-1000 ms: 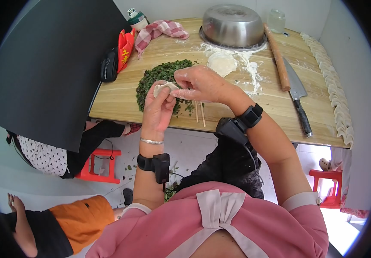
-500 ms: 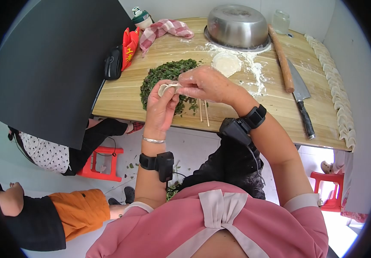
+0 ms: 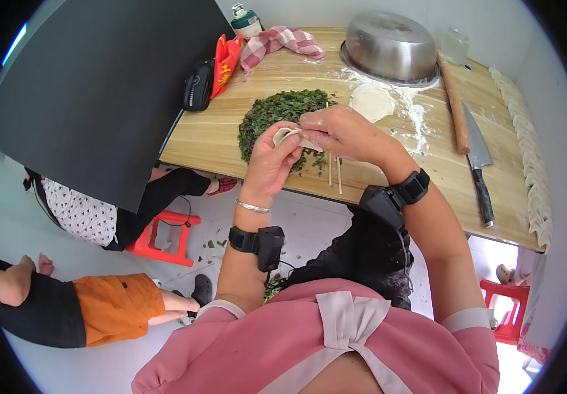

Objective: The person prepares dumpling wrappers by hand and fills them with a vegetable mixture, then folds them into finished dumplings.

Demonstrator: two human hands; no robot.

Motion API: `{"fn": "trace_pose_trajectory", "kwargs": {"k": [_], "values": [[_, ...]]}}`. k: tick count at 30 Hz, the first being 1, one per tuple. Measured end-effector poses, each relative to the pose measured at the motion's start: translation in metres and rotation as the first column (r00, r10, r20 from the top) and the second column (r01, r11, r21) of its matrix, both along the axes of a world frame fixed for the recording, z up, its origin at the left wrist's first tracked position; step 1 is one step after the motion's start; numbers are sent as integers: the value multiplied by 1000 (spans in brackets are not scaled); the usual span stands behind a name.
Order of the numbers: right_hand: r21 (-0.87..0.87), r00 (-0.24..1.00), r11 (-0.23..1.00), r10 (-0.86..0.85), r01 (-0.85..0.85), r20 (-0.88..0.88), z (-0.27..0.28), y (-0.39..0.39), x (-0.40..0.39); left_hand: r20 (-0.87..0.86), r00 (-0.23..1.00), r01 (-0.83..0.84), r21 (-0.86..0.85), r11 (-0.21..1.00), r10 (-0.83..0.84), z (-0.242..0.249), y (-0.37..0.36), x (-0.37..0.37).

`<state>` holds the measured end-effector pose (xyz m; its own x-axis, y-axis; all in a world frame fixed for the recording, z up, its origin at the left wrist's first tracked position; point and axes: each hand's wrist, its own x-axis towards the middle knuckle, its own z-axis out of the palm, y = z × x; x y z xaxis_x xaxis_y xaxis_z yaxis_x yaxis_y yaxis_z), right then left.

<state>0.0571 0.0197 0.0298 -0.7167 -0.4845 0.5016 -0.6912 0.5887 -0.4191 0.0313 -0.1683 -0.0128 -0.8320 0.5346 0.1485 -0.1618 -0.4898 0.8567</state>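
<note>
A folded dumpling [image 3: 286, 135] of pale dough is held up between my two hands, above the near edge of the wooden table. My left hand [image 3: 273, 163] is closed round its left side, the thumb lying along the dough. With fingers pinched, my right hand [image 3: 346, 133] grips the dumpling's right edge. Whatever lies inside the dough is hidden. Just behind my hands spreads a heap of chopped greens [image 3: 277, 111]. A pair of chopsticks [image 3: 335, 172] lies partly under my right hand. Beyond it, a round dough wrapper [image 3: 372, 102] rests on floured wood.
An upturned metal basin [image 3: 392, 49], a rolling pin [image 3: 454, 105] and a cleaver [image 3: 477, 148] lie on the table [image 3: 204, 141]. Finished dumplings [image 3: 530, 151] line its right edge. A checked cloth [image 3: 282, 44] and black case [image 3: 198, 85] sit at left. Two people are nearby at left.
The view has shifted, so the table appears further right. Both hands still hold the dumpling, and its right edge now shows drawn out between the right fingers.
</note>
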Motion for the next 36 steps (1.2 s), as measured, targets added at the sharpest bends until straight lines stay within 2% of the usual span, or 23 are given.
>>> {"fn": "trace_pose_trajectory", "kwargs": {"k": [3, 6, 8, 9, 11, 15, 17, 20, 21, 23, 26, 28, 32, 36], "values": [[-94, 998, 995, 22, -28, -59, -1, -1, -1, 9, 1000, -18, 8, 1000, 18, 2, -1, 1], [-19, 999, 1000, -8, 7, -43, 6, 3, 4, -3, 1000, -24, -21, 999, 24, 6, 0, 4], [117, 997, 991, -71, 67, 33, 11, 4, 6, -19, 999, -33, -53, 998, 32, 6, 0, 4], [117, 996, 990, -78, 73, 35, 10, 3, 6, -27, 999, -33, -59, 998, 31, 5, 0, 4], [-1, 1000, 1000, -18, 18, 6, 6, 3, 5, -37, 999, -29, -64, 997, 27, 4, -1, 3], [-68, 998, 996, 49, -51, -32, -4, -1, 0, -81, 996, 21, -90, 996, -29, 1, -5, 0], [-161, 984, 978, 114, -136, -135, -12, -1, -6, -86, 996, 25, -86, 996, -33, 2, -3, 2], [-194, 987, 975, 77, -103, -139, -12, 0, -7, -73, 996, -58, -45, 997, 54, 6, 0, 4], [-194, 988, 976, 73, -99, -138, -7, 0, -5, -75, 995, -65, -42, 997, 61, 4, -2, 2], [-46, 1000, 999, 12, -13, -26, 2, 4, 2, -79, 995, -68, -36, 997, 65, 3, -3, 0], [44, 999, 998, -34, 35, -6, 7, 5, 4, -77, 995, -68, -89, 994, 61, 4, -5, 1], [18, 1000, 1000, -25, 25, -2, 5, 4, 4, -94, 996, -16, -118, 993, 5, 2, -8, -1], [-35, 999, 999, 41, -41, 11, -2, 3, 0, -120, 993, -21, -174, 984, 0, 3, -8, 0], [-16, 996, 997, 79, -79, 45, -5, 4, -4, -116, 993, -21, -189, 982, -1, 2, -10, -3]]}}
